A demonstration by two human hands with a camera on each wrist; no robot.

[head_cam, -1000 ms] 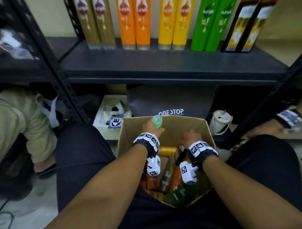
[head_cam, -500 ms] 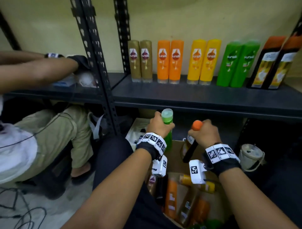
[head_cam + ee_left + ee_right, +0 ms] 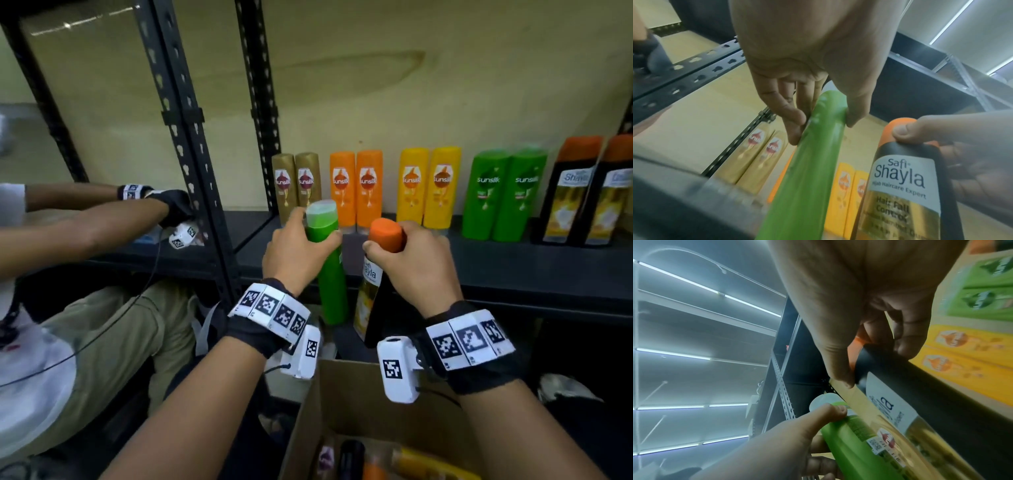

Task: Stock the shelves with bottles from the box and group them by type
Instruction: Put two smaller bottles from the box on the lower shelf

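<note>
My left hand (image 3: 301, 246) grips a green bottle (image 3: 330, 274) near its pale cap, upright, in front of the black shelf (image 3: 513, 263). My right hand (image 3: 411, 260) grips a black Safi Shayla bottle (image 3: 371, 294) by its orange cap, just right of the green one. In the left wrist view my fingers (image 3: 795, 116) pinch the green bottle (image 3: 813, 162), with the Shayla bottle (image 3: 904, 186) beside it. In the right wrist view my fingers (image 3: 906, 344) wrap the black bottle (image 3: 920, 386). The cardboard box (image 3: 349, 397) sits below with several bottles inside.
On the shelf stand pairs of gold (image 3: 297, 185), orange (image 3: 356, 188), yellow (image 3: 428, 186) and green bottles (image 3: 503, 195), and two black Shayla bottles (image 3: 589, 192) at the right. Black uprights (image 3: 191, 154) stand left. Another person's gloved hand (image 3: 174, 205) works on the neighbouring shelf.
Both hands lifted their bottles up out of the box to shelf height. The view tilted up from the box toward the shelf.
</note>
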